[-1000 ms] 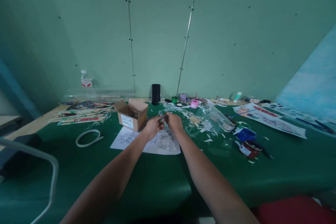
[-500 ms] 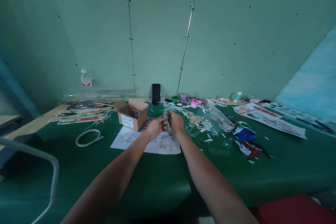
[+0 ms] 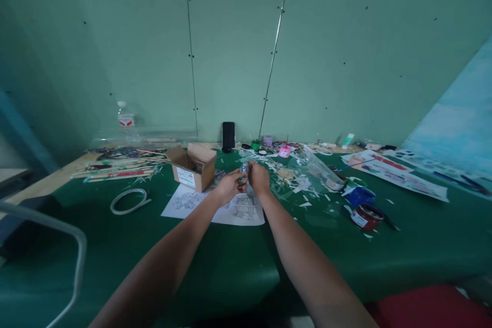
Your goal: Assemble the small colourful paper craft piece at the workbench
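Observation:
Both my hands meet over a white sheet with line drawings (image 3: 188, 201) on the green tabletop. My left hand (image 3: 229, 187) has its fingers closed around a small object with white, purple and dark patches (image 3: 243, 168); its kind is too small to make out. Close against it, my right hand (image 3: 258, 177) is curled, its fingertips at the same small object and mostly hidden behind the hand. Just left of my left hand, an open cardboard box (image 3: 192, 169) stands on the sheet's far edge.
Scraps of cut paper (image 3: 303, 184) litter the table to the right, near a clear plastic container (image 3: 325, 171), a blue pot (image 3: 360, 196) and a dark red jar (image 3: 367, 216). Leftward lie a coiled white tube (image 3: 128, 210) and thin sticks (image 3: 119, 170). A phone (image 3: 228, 136) leans against the wall.
My right hand has shifted very slightly to the right, with the small object still between both hands. Nothing else on the table has visibly moved.

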A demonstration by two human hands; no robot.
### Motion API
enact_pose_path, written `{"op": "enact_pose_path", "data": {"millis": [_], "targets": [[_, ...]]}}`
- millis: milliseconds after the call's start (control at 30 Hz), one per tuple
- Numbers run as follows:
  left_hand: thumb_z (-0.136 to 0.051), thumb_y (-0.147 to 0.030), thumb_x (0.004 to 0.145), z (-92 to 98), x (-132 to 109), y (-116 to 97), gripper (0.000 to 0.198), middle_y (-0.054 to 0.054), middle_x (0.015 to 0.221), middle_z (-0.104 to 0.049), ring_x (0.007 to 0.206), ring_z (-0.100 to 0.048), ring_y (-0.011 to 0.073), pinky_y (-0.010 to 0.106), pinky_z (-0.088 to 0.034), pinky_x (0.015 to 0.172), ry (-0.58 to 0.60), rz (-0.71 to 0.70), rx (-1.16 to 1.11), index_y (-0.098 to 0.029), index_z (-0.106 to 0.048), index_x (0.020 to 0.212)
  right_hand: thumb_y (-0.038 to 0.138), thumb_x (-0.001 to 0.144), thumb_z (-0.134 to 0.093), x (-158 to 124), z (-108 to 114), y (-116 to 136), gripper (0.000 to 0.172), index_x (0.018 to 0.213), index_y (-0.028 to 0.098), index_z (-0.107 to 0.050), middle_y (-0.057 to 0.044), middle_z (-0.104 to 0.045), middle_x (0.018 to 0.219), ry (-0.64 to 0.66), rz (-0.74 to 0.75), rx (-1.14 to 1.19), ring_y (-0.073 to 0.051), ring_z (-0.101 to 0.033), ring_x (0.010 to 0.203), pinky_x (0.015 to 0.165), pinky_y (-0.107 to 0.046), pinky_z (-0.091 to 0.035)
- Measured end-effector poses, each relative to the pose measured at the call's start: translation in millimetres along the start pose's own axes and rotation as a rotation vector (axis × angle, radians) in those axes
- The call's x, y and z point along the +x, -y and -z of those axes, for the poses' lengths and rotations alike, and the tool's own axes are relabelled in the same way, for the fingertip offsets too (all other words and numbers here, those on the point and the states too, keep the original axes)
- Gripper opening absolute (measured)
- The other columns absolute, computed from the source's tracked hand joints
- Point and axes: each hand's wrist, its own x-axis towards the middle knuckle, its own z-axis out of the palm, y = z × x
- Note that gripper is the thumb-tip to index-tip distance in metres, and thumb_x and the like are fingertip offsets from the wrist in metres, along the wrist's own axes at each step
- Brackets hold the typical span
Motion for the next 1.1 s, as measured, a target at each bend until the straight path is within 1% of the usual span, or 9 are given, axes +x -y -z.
{"op": "enact_pose_path", "data": {"millis": [300,367,467,533,633,733,833,967,1100], "targets": [[-0.059,-0.022,0.071,-1.7,-1.7,0.0,0.016,-0.004,0.056,-0.043,0.046,-0.041,0.0082,0.022,-0.034,0.049,0.007,-0.023,0.037,-0.019,-0.043,0.071,0.029,0.092,-0.035,2.0,-0.6,-1.2,0.030,0.094,0.018,-0.062,-0.006,-0.068,0.084,0.004,-0.001,0.050,-0.015,-0.060,0.074,0.059,-0.023,-0.031],[-0.061,-0.023,0.071,0.6,1.6,3.4,0.017,-0.004,0.056,-0.044,0.045,-0.041,0.0081,0.022,-0.033,0.047,-0.023,-0.083,0.133,-0.019,-0.044,0.070,0.028,0.091,-0.035,3.6,-1.9,-3.8,0.029,0.089,0.018,-0.062,-0.005,-0.067,0.080,0.011,0.033,0.087,-0.015,-0.059,0.071,0.059,-0.022,-0.030],[-0.064,-0.021,0.070,6.2,7.9,8.9,0.019,-0.006,0.052,-0.039,0.042,-0.035,0.0062,0.021,-0.028,0.043,-0.114,-0.244,0.348,-0.018,-0.045,0.063,0.028,0.089,-0.037,6.1,-5.2,-8.5,0.027,0.080,0.018,-0.061,-0.003,-0.065,0.074,0.003,0.100,0.164,-0.014,-0.056,0.067,0.059,-0.022,-0.030],[-0.064,-0.020,0.069,9.7,10.4,10.8,0.019,-0.006,0.052,-0.039,0.042,-0.035,0.0057,0.021,-0.028,0.042,-0.132,-0.328,0.462,-0.017,-0.047,0.061,0.029,0.088,-0.036,7.4,-8.1,-11.2,0.029,0.074,0.018,-0.058,-0.002,-0.062,0.070,-0.019,0.146,0.227,-0.013,-0.053,0.065,0.058,-0.022,-0.030],[-0.063,-0.025,0.070,11.9,10.1,10.6,0.018,-0.005,0.053,-0.043,0.044,-0.041,0.0070,0.021,-0.031,0.043,-0.108,-0.367,0.557,-0.016,-0.051,0.062,0.033,0.086,-0.035,8.4,-12.5,-13.7,0.031,0.068,0.019,-0.055,0.000,-0.058,0.064,-0.036,0.218,0.348,-0.013,-0.050,0.062,0.057,-0.021,-0.031],[-0.054,-0.038,0.078,10.0,7.8,9.5,0.031,-0.003,0.048,-0.046,0.042,-0.043,0.0085,0.022,-0.032,0.044,-0.106,-0.350,0.615,-0.016,-0.049,0.056,0.036,0.083,-0.037,8.8,-14.8,-14.8,0.030,0.063,0.019,-0.051,0.002,-0.052,0.056,-0.033,0.241,0.439,-0.014,-0.047,0.058,0.054,-0.022,-0.030],[-0.045,-0.046,0.081,6.1,6.1,9.2,0.039,-0.002,0.045,-0.048,0.039,-0.043,0.0089,0.023,-0.033,0.042,-0.106,-0.352,0.636,-0.017,-0.046,0.056,0.035,0.079,-0.041,8.3,-13.5,-15.0,0.025,0.060,0.020,-0.048,0.002,-0.048,0.051,-0.030,0.276,0.478,-0.015,-0.046,0.055,0.053,-0.023,-0.029],[-0.051,-0.047,0.079,1.4,3.4,7.3,0.031,-0.007,0.043,-0.042,0.035,-0.040,0.0078,0.021,-0.031,0.038,-0.157,-0.453,0.560,-0.019,-0.044,0.068,0.029,0.075,-0.043,6.6,-10.4,-13.5,0.018,0.060,0.020,-0.048,0.001,-0.050,0.054,-0.045,0.336,0.506,-0.016,-0.048,0.058,0.054,-0.023,-0.028],[-0.052,-0.049,0.077,-0.7,0.5,1.9,0.033,-0.008,0.042,-0.040,0.033,-0.039,0.0069,0.020,-0.031,0.035,-0.220,-0.532,0.503,-0.019,-0.044,0.067,0.029,0.076,-0.042,5.4,-10.7,-9.0,0.019,0.061,0.020,-0.051,0.000,-0.052,0.056,-0.054,0.347,0.539,-0.016,-0.050,0.062,0.054,-0.023,-0.029]]}}
